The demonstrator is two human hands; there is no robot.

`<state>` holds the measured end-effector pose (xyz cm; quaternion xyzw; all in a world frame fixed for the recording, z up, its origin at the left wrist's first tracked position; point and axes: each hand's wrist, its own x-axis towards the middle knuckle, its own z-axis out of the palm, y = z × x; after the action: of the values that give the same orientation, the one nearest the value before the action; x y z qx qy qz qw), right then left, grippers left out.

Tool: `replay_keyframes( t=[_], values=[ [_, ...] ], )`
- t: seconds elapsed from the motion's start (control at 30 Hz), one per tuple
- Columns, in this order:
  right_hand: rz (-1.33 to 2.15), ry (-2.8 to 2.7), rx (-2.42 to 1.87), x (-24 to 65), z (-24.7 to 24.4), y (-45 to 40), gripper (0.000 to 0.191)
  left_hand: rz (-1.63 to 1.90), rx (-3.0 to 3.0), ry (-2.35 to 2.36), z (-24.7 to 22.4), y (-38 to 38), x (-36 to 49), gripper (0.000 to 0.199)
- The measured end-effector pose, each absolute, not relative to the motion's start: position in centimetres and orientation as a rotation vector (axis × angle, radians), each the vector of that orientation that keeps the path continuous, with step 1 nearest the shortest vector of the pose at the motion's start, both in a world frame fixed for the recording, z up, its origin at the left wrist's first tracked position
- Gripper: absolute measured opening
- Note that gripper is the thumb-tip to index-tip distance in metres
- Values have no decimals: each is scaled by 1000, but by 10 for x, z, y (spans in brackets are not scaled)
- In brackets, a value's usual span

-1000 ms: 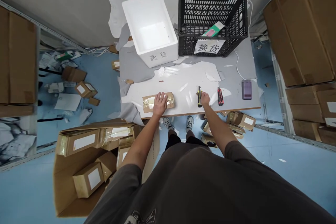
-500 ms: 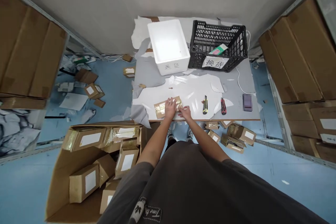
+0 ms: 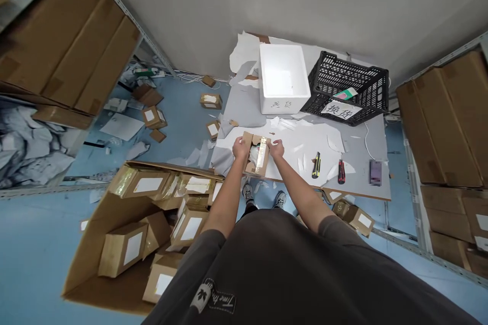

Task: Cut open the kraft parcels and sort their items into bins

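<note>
One opened box (image 3: 262, 163) is at the table's (image 3: 360, 162) front edge — the left hand (image 3: 240, 148) pinching its left flap (image 3: 247, 141), the right hand (image 3: 276, 149) pinching its taped side. A yellow knife (image 3: 316, 166) lies nearby.

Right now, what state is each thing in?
Small brown cardboard box: open, left hand and right hand gripping it
White rectangular foam box: open on top
Black plastic mesh crate: open, green-pink packet inside
Yellow-black utility knife: lying flat, blade unclear
Red-black utility knife: likewise
Large brown cardboard carton: open, boxes inside
</note>
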<state>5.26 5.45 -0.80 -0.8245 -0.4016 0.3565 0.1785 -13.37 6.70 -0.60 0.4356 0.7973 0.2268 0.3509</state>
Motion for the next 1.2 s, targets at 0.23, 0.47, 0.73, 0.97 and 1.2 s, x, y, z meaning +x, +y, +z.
replay_keyframes(
  t=[0.23, 0.47, 0.73, 0.97, 1.2],
  values=[
    [1079, -1442, -2085, 20, -12, 31, 93, 960, 963, 2125, -47, 29, -126, 39],
    [1236, -1059, -1879, 63, -16, 25, 62, 601, 2016, 1540, -29, 13, -130, 33],
    [888, -1281, -2158, 97, -18, 8, 46, 317, 1948, 1301, -10, -30, -139, 31],
    [386, -1850, -2192, 78, 0, 24, 18, 145, 1945, 1341, -4, -61, -121, 34],
    [986, -2418, -1683, 65, 0, 42, 26, 382, 1921, 1422, -19, -70, -113, 18]
  ],
)
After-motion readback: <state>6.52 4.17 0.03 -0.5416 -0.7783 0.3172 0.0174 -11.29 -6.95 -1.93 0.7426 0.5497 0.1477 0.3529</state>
